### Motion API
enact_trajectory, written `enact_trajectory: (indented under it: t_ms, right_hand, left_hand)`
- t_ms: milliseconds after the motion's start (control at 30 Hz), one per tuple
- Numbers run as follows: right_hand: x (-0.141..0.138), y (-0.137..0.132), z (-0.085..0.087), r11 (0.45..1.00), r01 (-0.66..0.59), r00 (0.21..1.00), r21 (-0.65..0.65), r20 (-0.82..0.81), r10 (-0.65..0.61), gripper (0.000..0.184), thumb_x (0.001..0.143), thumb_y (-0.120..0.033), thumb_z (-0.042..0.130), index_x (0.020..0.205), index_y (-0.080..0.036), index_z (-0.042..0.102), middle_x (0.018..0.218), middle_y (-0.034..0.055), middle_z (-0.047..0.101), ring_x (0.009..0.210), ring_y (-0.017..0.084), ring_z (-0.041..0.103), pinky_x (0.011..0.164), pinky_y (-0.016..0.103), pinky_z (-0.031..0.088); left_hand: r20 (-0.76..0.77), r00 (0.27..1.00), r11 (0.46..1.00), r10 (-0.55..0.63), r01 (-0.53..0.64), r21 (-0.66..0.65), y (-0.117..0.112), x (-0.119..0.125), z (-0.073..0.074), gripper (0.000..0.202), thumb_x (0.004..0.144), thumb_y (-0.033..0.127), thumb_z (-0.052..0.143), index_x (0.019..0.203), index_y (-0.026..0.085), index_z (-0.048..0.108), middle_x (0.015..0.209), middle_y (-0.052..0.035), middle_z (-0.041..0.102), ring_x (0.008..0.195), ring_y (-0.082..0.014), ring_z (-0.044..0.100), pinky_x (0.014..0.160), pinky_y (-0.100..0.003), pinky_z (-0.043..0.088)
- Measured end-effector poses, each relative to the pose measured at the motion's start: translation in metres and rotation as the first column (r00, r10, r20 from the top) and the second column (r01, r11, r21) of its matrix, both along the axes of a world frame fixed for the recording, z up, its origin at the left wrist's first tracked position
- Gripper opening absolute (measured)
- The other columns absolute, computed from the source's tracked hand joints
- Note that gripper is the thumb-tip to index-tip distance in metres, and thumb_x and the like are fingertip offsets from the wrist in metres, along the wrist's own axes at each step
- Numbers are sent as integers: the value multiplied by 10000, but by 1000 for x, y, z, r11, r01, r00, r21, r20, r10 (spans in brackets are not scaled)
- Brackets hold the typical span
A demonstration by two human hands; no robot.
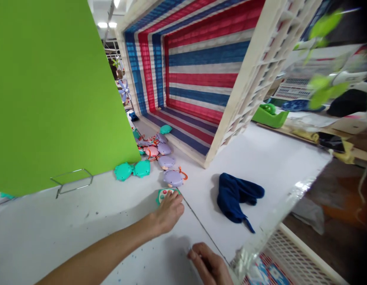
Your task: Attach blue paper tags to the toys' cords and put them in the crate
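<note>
The surface [284,162] carries one crate [241,85], top cropped. Your cut-off right hand [211,262] curls its fingers (contents unclear); your left hand [171,210] partly hides one teal-edged toy [163,194], well in from the right edge, grip unclear.

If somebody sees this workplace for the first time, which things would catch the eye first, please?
Probably the large crate with red, white and blue striped lining, its open side facing the camera at the back of the table, and the bright green panel filling the upper left. Next, perhaps, the turquoise, purple and pink plastic pieces between them, spilling forward to the left hand, whose fingers rest on one.
</note>
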State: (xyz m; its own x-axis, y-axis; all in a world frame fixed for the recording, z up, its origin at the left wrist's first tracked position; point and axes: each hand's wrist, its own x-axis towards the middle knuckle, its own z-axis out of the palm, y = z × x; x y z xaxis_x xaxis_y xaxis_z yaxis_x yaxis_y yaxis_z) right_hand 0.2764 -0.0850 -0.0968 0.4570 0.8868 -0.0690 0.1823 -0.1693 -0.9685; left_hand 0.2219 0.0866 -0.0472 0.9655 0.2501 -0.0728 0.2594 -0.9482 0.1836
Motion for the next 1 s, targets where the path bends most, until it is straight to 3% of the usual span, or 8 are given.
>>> enact_trajectory:
  t_ms: [100,233,433,500,633,667,1000]
  right_hand:
    - [2,17,18,999,-27,993,-42,-117,22,376,799,-490,408,609,-174,485,513,-67,276,464,92,273,427,222,210]
    - [1,40,36,995,-90,993,-42,-84,86,335,811,-414,394,600,-165,474,522,-52,331,480,94,313,441,209,256]
    - [-10,63,41,998,-57,998,-2,7,57,292,778,-331,427,583,-143,537,475,-55,342,452,90,305,430,216,236]
    - [-13,66,40,999,-38,999,8,18,38,304,784,-341,418,590,-141,536,481,-50,354,456,91,311,433,219,235]
    - [-18,63,40,999,-35,999,19,23,35,297,795,-338,417,600,-142,525,495,-51,345,468,89,308,440,221,233]
    - [-19,62,41,999,-39,999,20,20,39,295,798,-337,416,600,-145,518,498,-54,337,466,88,307,438,219,235]
    - [-28,57,43,1000,-21,999,16,-45,21,301,795,-359,396,584,-157,472,495,-60,310,455,82,287,423,214,226]
  left_hand:
    - [80,985,975,155,-139,-174,4,-6,11,184,763,72,445,656,140,578,728,-26,561,778,-161,502,758,-282,382]
    - [136,926,873,351,-271,-405,0,-21,30,199,740,105,416,629,125,580,648,-12,551,664,-129,521,593,-201,388]
    - [116,857,706,502,-329,-627,-13,-42,41,200,716,156,416,624,111,588,600,-10,539,606,-123,504,530,-185,366]
    - [107,833,638,542,-326,-697,-15,-47,41,193,713,176,431,633,110,594,592,-6,535,597,-122,487,533,-192,360]
    - [76,765,435,639,-279,-856,-17,-54,39,177,704,212,468,621,113,588,567,9,506,578,-117,445,540,-208,336]
    - [69,756,411,651,-274,-869,-17,-55,38,178,703,216,470,616,112,585,560,13,496,569,-114,437,533,-209,329]
    - [21,708,334,706,-306,-892,-16,-56,33,179,685,255,505,606,105,563,544,17,462,526,-96,409,498,-203,318]
